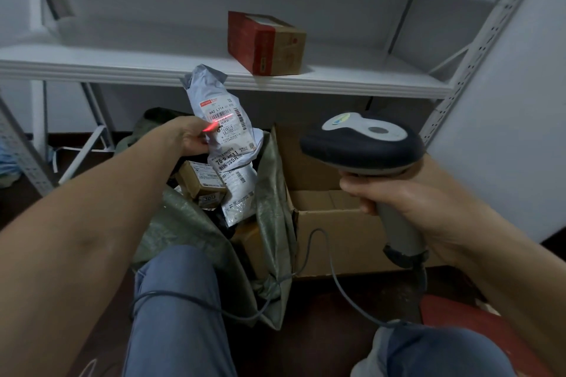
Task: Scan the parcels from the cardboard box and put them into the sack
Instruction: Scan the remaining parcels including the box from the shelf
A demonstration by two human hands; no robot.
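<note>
My left hand (191,136) pinches a grey plastic mailer parcel (222,119) by its left edge and holds it upright above the green sack (272,193). A red scan line crosses the parcel's label and my fingertips. My right hand (395,193) grips the handle of a barcode scanner (363,144), which points toward the parcel. The sack stands open between my knees and holds a small brown box (200,179) and a silver mailer (240,196). The open cardboard box (330,236) sits right of the sack, partly hidden by the scanner.
A red and brown carton (266,43) stands on the white metal shelf (122,67) behind. The scanner's grey cable (309,257) loops over the box front and across my left knee (177,300). Shelf uprights flank both sides. A red object (459,318) lies on the floor at right.
</note>
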